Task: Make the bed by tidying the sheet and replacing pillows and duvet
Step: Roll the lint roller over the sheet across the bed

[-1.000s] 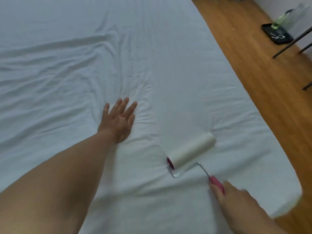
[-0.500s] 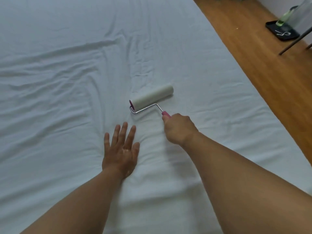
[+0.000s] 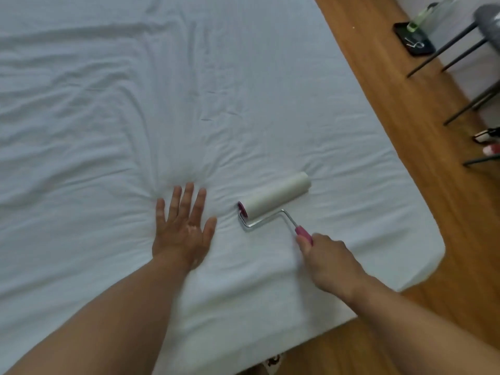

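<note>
A white sheet (image 3: 108, 117) covers the whole bed, with creases running across its left and middle. My left hand (image 3: 182, 228) lies flat on the sheet, fingers spread and straight, pressing the fabric down. My right hand (image 3: 328, 262) grips the pink handle of a lint roller (image 3: 276, 198). The roller's white drum rests on the sheet just right of my left hand, near the bed's right corner. No pillow or duvet is in view.
Wooden floor (image 3: 405, 131) runs along the bed's right side and round its near corner. A black tray (image 3: 414, 39) with a green bottle sits on the floor at the top right, beside dark chair legs (image 3: 446, 58).
My right hand has pulled the roller back toward me and to the right across the sheet. My left hand stays flat on the sheet.
</note>
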The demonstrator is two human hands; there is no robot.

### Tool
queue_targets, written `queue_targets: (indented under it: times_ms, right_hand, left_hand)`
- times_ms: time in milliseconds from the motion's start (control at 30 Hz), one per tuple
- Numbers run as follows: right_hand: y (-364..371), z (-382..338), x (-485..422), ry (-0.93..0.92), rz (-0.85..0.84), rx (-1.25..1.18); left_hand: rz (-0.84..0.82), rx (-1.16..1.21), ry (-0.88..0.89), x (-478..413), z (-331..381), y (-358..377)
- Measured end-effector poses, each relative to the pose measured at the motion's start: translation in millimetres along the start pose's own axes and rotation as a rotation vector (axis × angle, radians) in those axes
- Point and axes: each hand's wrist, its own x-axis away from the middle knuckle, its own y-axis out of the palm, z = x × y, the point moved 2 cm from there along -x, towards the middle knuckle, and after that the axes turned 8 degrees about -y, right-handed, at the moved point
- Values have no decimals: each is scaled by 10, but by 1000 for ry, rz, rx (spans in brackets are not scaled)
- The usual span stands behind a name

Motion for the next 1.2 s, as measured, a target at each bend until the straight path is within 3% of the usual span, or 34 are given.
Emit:
queue_targets:
  times_ms: [100,267,400,533,633,700,767,900,1067,1200]
  right_hand:
    - [14,-174,-269,-37,30,-41]
    - [348,791,748,-15,-84,49]
    - [320,1373,1367,70,-78,96]
    - [-350,1547,1540,104,-37,158]
    - [-929,1376,942,18,113,-12]
    - [-1253,1104,126,-106,186,101]
    - [-1477,763,-666,-152,244,52]
    - [-1205,495,-1330,-114,111,-164]
    - [-317,1600,-191,-100,19,-9]
    - [-56,2094,712,186,-96,-159]
  left_hand:
    - [11,15,0,28,4,3]
    - [22,40,-37,97,61,-86]
    - [16,177,-151,75,448,-230]
    - [-5,149,44,-117,1198,-323]
    - [-42,95,-11,-165,1598,-243]
    - [-42,78,-77,-83,1789,-152]
    - [-26,43,-97,11,1939,-73]
    - [31,-34,-122,-24,1998,30]
    - [35,-58,-136,-28,1985,55]
    - [12,-9,-156,24,2072,16]
